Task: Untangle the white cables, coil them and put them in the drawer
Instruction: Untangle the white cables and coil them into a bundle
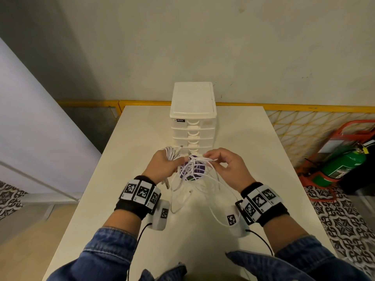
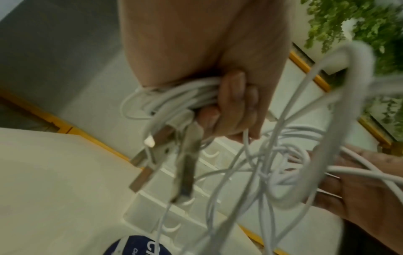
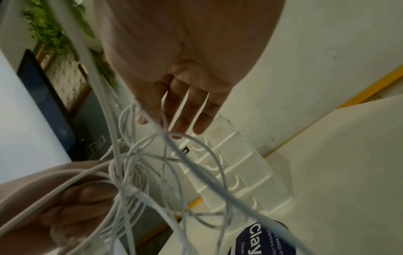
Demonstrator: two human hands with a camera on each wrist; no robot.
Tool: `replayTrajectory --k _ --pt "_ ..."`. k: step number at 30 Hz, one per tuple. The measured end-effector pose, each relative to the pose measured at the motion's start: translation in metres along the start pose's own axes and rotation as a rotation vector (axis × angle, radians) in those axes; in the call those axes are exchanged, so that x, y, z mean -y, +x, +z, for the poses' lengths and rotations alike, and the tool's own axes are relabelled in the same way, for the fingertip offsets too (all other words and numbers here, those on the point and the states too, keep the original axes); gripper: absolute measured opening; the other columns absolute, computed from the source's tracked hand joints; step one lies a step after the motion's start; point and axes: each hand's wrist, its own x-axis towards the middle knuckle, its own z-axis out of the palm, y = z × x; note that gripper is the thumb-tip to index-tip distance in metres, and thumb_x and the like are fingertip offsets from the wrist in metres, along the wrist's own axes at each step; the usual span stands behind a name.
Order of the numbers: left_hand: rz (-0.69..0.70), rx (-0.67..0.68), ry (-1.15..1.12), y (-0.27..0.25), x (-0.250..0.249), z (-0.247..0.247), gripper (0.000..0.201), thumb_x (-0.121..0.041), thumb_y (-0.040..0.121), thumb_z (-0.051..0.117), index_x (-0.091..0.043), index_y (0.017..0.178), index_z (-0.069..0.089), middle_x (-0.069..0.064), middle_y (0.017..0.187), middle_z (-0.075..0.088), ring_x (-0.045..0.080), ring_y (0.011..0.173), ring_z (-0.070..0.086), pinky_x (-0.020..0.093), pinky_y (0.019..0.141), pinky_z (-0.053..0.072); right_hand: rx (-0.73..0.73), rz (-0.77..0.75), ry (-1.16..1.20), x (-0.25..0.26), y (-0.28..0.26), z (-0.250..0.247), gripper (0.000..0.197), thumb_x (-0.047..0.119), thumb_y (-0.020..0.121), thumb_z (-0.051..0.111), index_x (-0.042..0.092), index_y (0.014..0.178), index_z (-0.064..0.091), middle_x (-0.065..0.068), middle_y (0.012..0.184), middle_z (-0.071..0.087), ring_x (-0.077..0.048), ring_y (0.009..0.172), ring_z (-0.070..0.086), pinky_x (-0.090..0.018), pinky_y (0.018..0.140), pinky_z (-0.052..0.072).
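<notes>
Left hand (image 1: 162, 166) grips bunched cables (image 1: 190, 171); right hand (image 1: 225, 167) pinches one strand at knot; tease loop loose gently, don't yank; drawers (image 1: 192, 134) closed

white thin cables (image 1: 189, 169) seen over a round dark purple label with white lettering (image 1: 197, 171). the off-white translucent plastic drawer tower (image 1: 192, 118) is marked by a small black tag with white text (image 1: 179, 120). cream table top (image 1: 253, 142). black wristbands with black-and-white square-code tiles (image 1: 140, 192) are worn above blue denim sleeves (image 1: 105, 256). yellow railing with yellow diamond mesh (image 1: 294, 130) noted behind. green cylinder (image 1: 343, 165) sits in a red-orange frame (image 1: 332, 136). floor tiles are patterned black and white (image 1: 345, 224). metallic plug ends (image 2: 185, 172) show silver-brown, blurred.
</notes>
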Motion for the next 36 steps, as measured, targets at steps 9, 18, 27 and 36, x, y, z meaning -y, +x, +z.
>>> replayTrajectory --k 9,18,27,36 --pt "-0.059 0.102 -0.126 -0.006 -0.001 -0.009 0.025 -0.022 0.085 0.070 -0.007 0.066 0.067 0.008 0.053 0.060 0.016 0.046 0.051 0.022 0.049 0.039 -0.053 0.092 0.120 0.011 0.004 -0.005 0.009 0.008 0.086 0.064 0.017 0.084 0.064 -0.009 0.087 0.071 -0.020 0.079 0.065 -0.023 0.072 0.048" --pt "-0.037 0.359 0.082 -0.017 -0.004 0.019 0.028 -0.014 0.073 0.081 -0.026 0.059 0.060 -0.014 0.042 0.050 0.000 0.038 0.041 0.014 0.045 0.032 0.064 0.157 0.234 0.012 0.003 0.010 0.007 0.006 0.090 0.057 0.011 0.091 0.062 -0.007 0.080 0.069 -0.019 0.060 0.063 -0.023 0.054 0.050" --pt "-0.110 0.166 -0.045 -0.005 0.009 0.000 0.032 -0.014 0.076 0.077 -0.005 0.059 0.052 0.012 0.053 0.044 0.019 0.046 0.037 0.024 0.044 0.028 0.159 0.084 -0.013 0.011 0.001 -0.013 0.013 0.015 0.084 0.068 0.022 0.095 0.066 0.007 0.091 0.068 -0.003 0.080 0.059 -0.014 0.073 0.045" --pt "-0.118 -0.087 -0.109 0.004 0.016 -0.010 0.044 -0.020 0.081 0.073 -0.011 0.051 0.042 0.005 0.041 0.037 0.016 0.033 0.032 0.022 0.042 0.026 -0.236 0.023 -0.157 0.014 0.019 -0.047 0.013 0.019 0.087 0.063 0.030 0.092 0.067 0.011 0.094 0.066 -0.003 0.082 0.058 -0.013 0.073 0.044"
